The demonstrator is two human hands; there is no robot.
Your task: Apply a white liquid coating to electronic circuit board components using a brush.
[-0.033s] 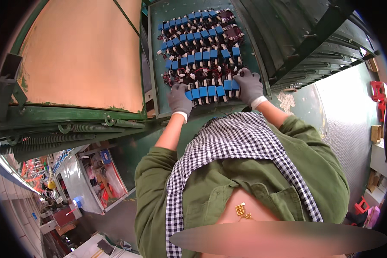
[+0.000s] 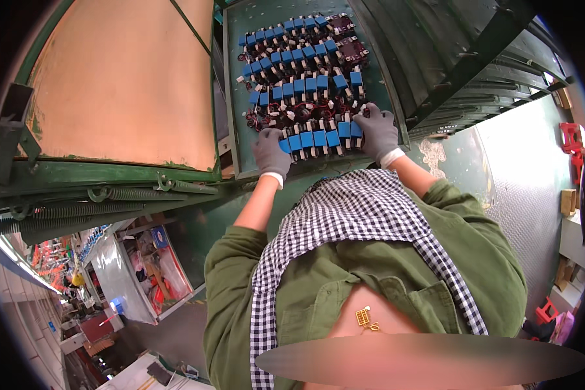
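My left hand (image 2: 271, 153), in a grey glove, is closed around the left end of the nearest row of blue block-shaped electronic parts (image 2: 319, 138). At that row's right end, my right hand (image 2: 378, 134), gloved the same way, grips with bent fingers. Its fingertips partly hide the parts there. White connectors and red and dark wires show among the blocks. Farther off on the green tray-like surface (image 2: 385, 97) lie several similar rows of blue parts (image 2: 299, 86), with dark circuit boards (image 2: 353, 49) at the far right.
A large tan panel in a green frame (image 2: 110, 170) stands left of the tray. Coil springs (image 2: 136, 193) run beneath it. On the right, dark green slatted metalwork (image 2: 465, 68) rises beside the tray. Shelving with mixed goods (image 2: 153, 266) is at lower left, red stools (image 2: 571, 138) far right.
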